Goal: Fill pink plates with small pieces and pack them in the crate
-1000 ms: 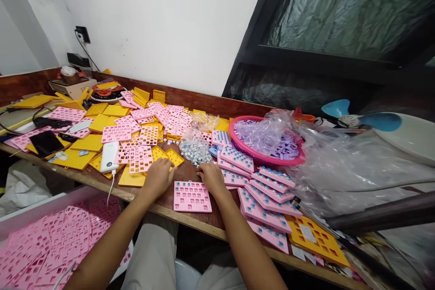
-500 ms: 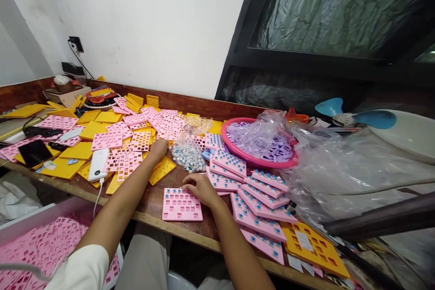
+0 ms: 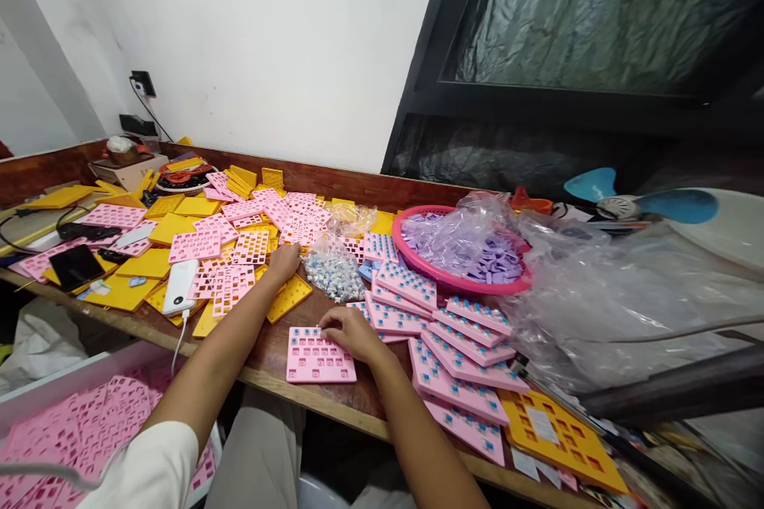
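No brand or readable writing shows anywhere; a white label on the orange plate [image 3: 558,439] at the lower right is too small to make out.

The pink plate [image 3: 320,355] lies flat on the wooden counter [image 3: 271,354] near its front edge, just in front of the person. It is a square grid of small rectangular holes, and the top row holds little blue-and-white pieces.

The right hand [image 3: 352,332] rests on the plate's upper right corner, fingers curled down onto it; whether they pinch a piece cannot be told.

The left hand [image 3: 285,260] reaches farther back, fingers bent at the edge of a clear bag of small blue-and-white parts [image 3: 334,270], beside scattered pink and yellow grids [image 3: 232,286]. Its grip is hidden from here, so I cannot tell whether it holds anything.

A fanned stack of filled pink plates [image 3: 454,350] lies just right of the right hand, and a pink basket [image 3: 459,283] of purple pieces under plastic sits behind it.
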`<state>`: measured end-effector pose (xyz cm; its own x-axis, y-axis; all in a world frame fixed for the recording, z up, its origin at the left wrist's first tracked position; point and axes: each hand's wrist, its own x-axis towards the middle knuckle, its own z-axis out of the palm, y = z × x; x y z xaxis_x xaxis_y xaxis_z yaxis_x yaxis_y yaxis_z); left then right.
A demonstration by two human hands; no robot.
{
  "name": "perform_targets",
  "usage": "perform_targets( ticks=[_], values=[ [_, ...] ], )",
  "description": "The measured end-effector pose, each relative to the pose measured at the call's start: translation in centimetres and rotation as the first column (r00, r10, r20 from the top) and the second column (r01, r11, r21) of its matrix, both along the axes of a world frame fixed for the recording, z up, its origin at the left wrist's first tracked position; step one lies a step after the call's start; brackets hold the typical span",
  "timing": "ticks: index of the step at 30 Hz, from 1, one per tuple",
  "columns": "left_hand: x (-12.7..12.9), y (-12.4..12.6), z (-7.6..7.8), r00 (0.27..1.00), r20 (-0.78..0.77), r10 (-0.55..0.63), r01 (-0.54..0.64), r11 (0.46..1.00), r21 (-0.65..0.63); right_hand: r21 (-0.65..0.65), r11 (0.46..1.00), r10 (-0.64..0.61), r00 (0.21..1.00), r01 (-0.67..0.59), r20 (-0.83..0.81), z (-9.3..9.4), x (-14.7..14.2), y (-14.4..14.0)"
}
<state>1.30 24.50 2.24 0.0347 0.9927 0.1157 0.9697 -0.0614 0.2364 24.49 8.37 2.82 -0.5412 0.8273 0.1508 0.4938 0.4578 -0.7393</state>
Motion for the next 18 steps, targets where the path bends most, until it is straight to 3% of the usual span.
perform_targets(
  ticks=[8,12,15,18],
  values=[
    [0.5,-0.5,-0.1,0.995,0.098,-0.032,0.027,0.998,0.050,0.071,0.995,-0.076,0.995,0.071,0.070,-0.7,-0.3,0.1],
    [0.1,-1.2,1.3,0.981,0.171,-0.091,0.073,0.991,0.109,0.101,0.994,-0.066,0.985,0.050,0.159,-0.2,-0.4,0.0],
    [-0.5,-3.1,2.8,0.964,0.231,-0.132,0.090,0.979,0.184,0.128,0.991,-0.065,0.980,0.041,0.186,-0.2,-0.4,-0.1],
    [-1.1,-7.5,3.8,0.944,0.280,-0.175,0.104,0.963,0.250,0.135,0.990,-0.071,0.985,0.050,0.159,-0.3,-0.3,-0.2]
  ],
)
